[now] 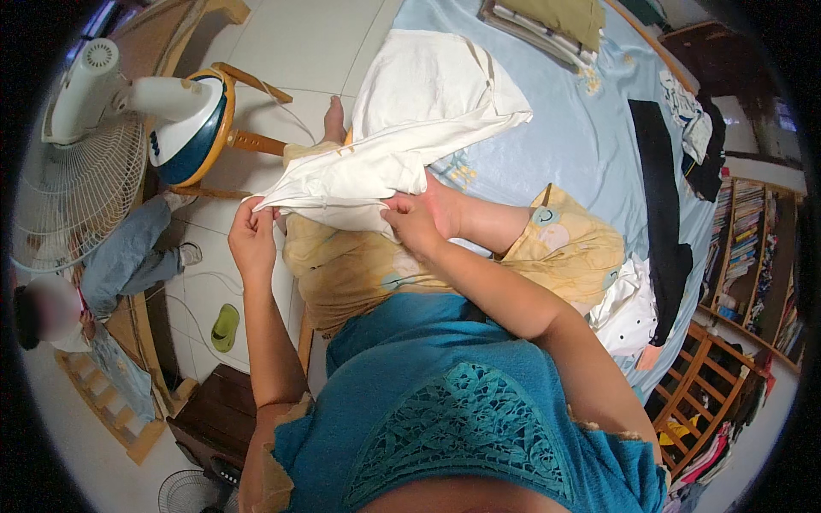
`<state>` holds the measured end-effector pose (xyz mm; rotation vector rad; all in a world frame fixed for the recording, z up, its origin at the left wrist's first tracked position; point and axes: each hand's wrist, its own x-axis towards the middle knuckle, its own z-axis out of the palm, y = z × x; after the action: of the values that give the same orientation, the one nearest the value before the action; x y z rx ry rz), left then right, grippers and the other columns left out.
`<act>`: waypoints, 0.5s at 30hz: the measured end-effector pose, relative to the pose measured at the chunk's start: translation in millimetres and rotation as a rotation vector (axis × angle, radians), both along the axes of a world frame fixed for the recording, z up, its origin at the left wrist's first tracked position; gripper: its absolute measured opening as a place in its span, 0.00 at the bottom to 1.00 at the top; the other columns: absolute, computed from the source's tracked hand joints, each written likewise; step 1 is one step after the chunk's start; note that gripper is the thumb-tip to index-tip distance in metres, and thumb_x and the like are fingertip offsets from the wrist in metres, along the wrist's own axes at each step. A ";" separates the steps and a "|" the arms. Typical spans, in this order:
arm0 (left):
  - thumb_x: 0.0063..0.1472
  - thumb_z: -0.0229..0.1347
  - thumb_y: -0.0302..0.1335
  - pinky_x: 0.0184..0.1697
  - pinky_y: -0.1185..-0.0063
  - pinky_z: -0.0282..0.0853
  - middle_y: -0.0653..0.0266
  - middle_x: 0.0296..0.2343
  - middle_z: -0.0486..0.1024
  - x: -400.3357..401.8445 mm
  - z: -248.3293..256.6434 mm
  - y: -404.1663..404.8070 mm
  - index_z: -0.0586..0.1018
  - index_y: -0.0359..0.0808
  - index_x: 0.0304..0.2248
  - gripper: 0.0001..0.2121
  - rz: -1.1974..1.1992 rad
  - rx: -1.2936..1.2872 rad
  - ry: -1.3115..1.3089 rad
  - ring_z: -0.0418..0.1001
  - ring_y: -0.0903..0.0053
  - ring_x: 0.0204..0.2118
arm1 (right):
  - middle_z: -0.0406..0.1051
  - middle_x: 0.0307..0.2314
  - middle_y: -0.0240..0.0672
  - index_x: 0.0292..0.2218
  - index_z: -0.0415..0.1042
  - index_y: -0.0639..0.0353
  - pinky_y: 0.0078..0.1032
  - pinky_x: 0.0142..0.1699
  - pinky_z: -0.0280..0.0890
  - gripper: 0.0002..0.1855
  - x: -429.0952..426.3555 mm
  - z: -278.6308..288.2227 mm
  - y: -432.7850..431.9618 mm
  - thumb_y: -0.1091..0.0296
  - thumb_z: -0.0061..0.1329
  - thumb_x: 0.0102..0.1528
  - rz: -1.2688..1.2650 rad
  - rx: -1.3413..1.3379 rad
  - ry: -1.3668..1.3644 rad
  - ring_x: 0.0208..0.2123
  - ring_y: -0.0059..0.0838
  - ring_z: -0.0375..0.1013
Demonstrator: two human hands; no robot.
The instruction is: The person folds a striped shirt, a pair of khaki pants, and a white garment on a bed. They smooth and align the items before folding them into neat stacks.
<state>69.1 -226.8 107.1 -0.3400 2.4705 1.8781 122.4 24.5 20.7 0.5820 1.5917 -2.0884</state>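
A white cloth garment (pixel 359 173) lies across my lap and spreads onto the light blue bed sheet (pixel 564 128). My left hand (pixel 254 231) pinches its edge at the left end, drawing the fabric to a point. With thumb and fingers, my right hand (pixel 410 221) grips the garment's near edge beside my bare foot. Between the two hands the near edge runs roughly straight. The far part of the garment lies loosely spread beyond my lap, with folds along its right side. Under it are my yellow patterned shorts (pixel 346 263).
Folded clothes (pixel 545 29) are stacked at the bed's far side. Black trousers (pixel 660 211) and a white dotted garment (pixel 625 308) lie to the right. At left, a fan (pixel 83 186) stands on a wooden stool (pixel 224 128). A person (pixel 122 263) sits beyond it; a green clog (pixel 225 328) is on the floor.
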 end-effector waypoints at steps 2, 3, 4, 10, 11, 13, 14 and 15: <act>0.59 0.48 0.21 0.35 0.87 0.65 0.64 0.28 0.75 0.3 -0.5 1.2 0.72 0.27 0.38 0.08 0.010 0.024 -0.005 0.72 0.85 0.30 | 0.68 0.24 0.29 0.32 0.72 0.64 0.16 0.25 0.59 0.06 6.2 -11.0 -3.6 0.72 0.48 0.51 -0.061 0.147 0.137 0.21 0.19 0.64; 0.59 0.48 0.21 0.35 0.87 0.66 0.64 0.28 0.75 0.7 -1.2 0.3 0.72 0.27 0.38 0.08 0.010 0.021 -0.008 0.72 0.85 0.30 | 0.68 0.24 0.30 0.32 0.72 0.63 0.16 0.24 0.58 0.06 7.4 -10.3 -6.2 0.72 0.48 0.52 -0.092 0.218 0.206 0.21 0.18 0.64; 0.58 0.48 0.20 0.35 0.87 0.66 0.64 0.28 0.75 0.9 -2.1 -0.6 0.72 0.27 0.38 0.08 0.010 0.018 -0.010 0.72 0.84 0.30 | 0.68 0.27 0.33 0.32 0.72 0.64 0.17 0.27 0.60 0.06 8.3 -9.5 -6.2 0.72 0.48 0.52 -0.070 0.360 0.327 0.24 0.22 0.66; 0.59 0.47 0.20 0.35 0.87 0.66 0.63 0.29 0.75 1.5 -1.0 -2.8 0.72 0.27 0.38 0.08 0.025 0.016 -0.022 0.72 0.84 0.30 | 0.64 0.39 0.43 0.31 0.73 0.65 0.25 0.39 0.64 0.07 -2.0 15.7 9.8 0.75 0.48 0.48 0.050 0.868 0.793 0.36 0.38 0.68; 0.59 0.47 0.20 0.36 0.87 0.66 0.63 0.29 0.75 0.9 0.1 -2.0 0.72 0.27 0.38 0.08 0.031 0.007 -0.033 0.72 0.84 0.30 | 0.64 0.39 0.43 0.31 0.73 0.64 0.26 0.40 0.64 0.07 -6.0 20.8 13.6 0.76 0.48 0.47 0.068 0.893 0.802 0.36 0.39 0.68; 0.59 0.47 0.20 0.36 0.86 0.67 0.62 0.29 0.75 0.4 -4.1 -4.6 0.71 0.27 0.39 0.09 0.013 0.014 -0.028 0.72 0.84 0.31 | 0.65 0.39 0.43 0.30 0.73 0.63 0.28 0.40 0.64 0.07 -11.0 23.3 19.1 0.76 0.49 0.45 0.092 0.944 0.818 0.36 0.39 0.68; 0.59 0.47 0.21 0.36 0.86 0.67 0.62 0.29 0.75 0.3 -6.1 -5.6 0.70 0.26 0.40 0.10 0.004 0.017 -0.026 0.72 0.83 0.31 | 0.65 0.39 0.42 0.30 0.73 0.63 0.28 0.41 0.64 0.07 -13.2 23.4 21.0 0.76 0.50 0.45 0.099 0.970 0.825 0.36 0.39 0.68; 0.59 0.47 0.21 0.36 0.86 0.67 0.62 0.29 0.75 0.4 -7.7 -6.0 0.70 0.26 0.40 0.10 0.007 0.024 -0.034 0.72 0.83 0.31 | 0.65 0.39 0.42 0.29 0.73 0.63 0.29 0.41 0.64 0.07 -15.7 25.5 22.0 0.76 0.50 0.44 0.107 0.995 0.831 0.36 0.38 0.68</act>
<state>69.5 -232.8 99.4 -0.3776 2.4265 1.8865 106.7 46.5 46.3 -0.1673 3.0560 -1.3664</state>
